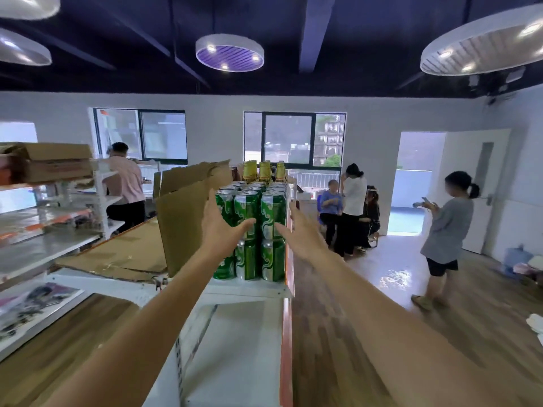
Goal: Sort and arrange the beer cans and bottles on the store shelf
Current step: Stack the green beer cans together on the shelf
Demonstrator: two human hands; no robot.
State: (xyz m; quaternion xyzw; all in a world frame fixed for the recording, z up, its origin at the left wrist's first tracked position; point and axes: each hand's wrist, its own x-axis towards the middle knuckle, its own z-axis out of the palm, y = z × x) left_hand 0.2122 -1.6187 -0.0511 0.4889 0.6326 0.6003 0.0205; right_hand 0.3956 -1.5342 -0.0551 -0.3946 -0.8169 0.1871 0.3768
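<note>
Green beer cans (271, 212) stand two layers high in several rows on the top of a white shelf (249, 289). Behind them stand three bottles (264, 170) with yellow labels. My left hand (221, 227) reaches to the left side of the upper front cans, fingers straight, thumb touching a middle can. My right hand (298, 230) is at the right side of the stack, fingers straight, thumb against the right upper can. Both hands flank the stack and grip nothing.
Torn cardboard (182, 218) stands just left of the cans, and flat cardboard (129, 254) lies on the shelf top. Another shelf unit (44, 248) is at the left. Several people (446, 230) stand in the aisle and by the windows at the right.
</note>
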